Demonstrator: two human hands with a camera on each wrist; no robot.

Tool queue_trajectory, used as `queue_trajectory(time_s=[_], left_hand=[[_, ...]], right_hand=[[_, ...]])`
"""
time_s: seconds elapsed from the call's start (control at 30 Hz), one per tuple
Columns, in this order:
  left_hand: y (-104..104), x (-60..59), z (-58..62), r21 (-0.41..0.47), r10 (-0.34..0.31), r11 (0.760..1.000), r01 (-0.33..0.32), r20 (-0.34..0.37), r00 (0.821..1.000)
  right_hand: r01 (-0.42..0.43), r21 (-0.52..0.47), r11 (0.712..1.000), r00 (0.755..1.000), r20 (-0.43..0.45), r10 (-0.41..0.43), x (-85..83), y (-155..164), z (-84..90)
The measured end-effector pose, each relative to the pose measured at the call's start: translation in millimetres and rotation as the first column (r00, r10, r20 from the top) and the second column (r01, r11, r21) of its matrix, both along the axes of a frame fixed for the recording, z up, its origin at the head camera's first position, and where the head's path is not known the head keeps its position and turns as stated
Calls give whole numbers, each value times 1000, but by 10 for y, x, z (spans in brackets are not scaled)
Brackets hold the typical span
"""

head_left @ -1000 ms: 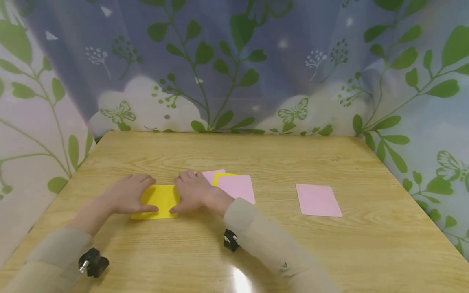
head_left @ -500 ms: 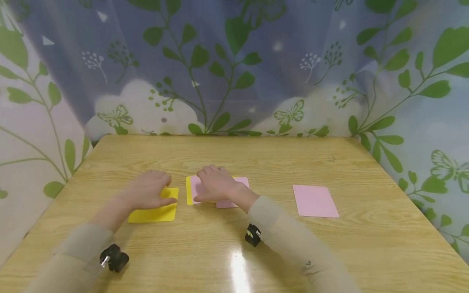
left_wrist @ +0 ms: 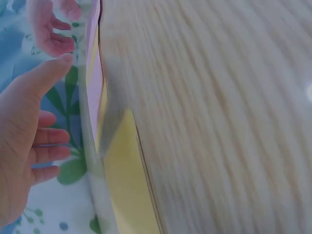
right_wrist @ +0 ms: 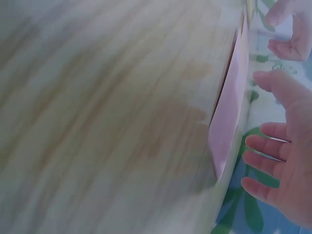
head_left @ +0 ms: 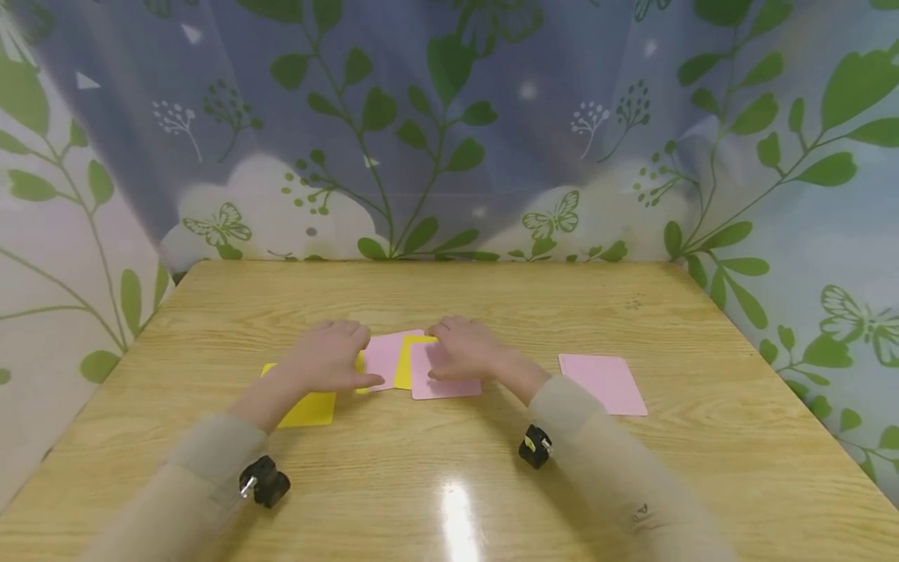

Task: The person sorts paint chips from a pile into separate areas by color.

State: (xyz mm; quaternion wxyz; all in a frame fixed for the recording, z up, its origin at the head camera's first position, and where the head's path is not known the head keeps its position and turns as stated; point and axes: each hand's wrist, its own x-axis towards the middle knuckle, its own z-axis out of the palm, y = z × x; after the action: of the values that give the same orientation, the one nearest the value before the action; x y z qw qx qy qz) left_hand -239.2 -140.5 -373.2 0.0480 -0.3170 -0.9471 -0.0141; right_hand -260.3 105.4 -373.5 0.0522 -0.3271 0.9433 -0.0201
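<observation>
In the head view, an overlapping row of square paper sheets lies mid-table: a pink sheet (head_left: 388,357), a yellow sheet (head_left: 403,373) and another pink sheet (head_left: 449,388) on top at the right. A yellow edge peeks out at the row's left end. My left hand (head_left: 326,357) hovers between that end and a separate yellow sheet (head_left: 313,410), which my wrist partly covers. Above the right pink sheet is my right hand (head_left: 463,351). Both wrist views show relaxed fingers raised off the paper, holding nothing; the left thumb (left_wrist: 57,68) points toward the other hand.
Farther right, a lone pink sheet (head_left: 605,385) lies flat on the wooden table (head_left: 393,484). A leaf-patterned curtain (head_left: 449,156) hangs along the table's back and sides. Each sleeve carries a black wrist mount (head_left: 264,481).
Both hands have moved right, the right hand first, off the yellow sheet and over to the overlapping row. The left hand has left most of the separate yellow sheet. The sheets stay about where they were.
</observation>
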Motion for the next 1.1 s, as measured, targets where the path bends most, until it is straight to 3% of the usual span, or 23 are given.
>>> queue_trajectory(time_s=[0.13,0.33,0.6,0.9,1.1], left_hand=[[149,-23,-42,-12,-16,1000,17,17,1000],[353,-29,-112,-54,-98,994,98,-1,995],[518,-33,-130,-20,-159,987,161,80,984],[598,-38,-158,-58,-146,986,156,155,977],[608,-69,-167,-64,-143,986,154,155,977]], right_hand=[[-2,24,1000,1000,23,1,-4,165,-27],[-35,30,999,997,72,33,10,332,-21],[-53,12,999,990,132,51,9,441,-4],[-64,45,997,989,136,58,-18,459,-74],[-60,30,998,988,147,55,-45,465,-76]])
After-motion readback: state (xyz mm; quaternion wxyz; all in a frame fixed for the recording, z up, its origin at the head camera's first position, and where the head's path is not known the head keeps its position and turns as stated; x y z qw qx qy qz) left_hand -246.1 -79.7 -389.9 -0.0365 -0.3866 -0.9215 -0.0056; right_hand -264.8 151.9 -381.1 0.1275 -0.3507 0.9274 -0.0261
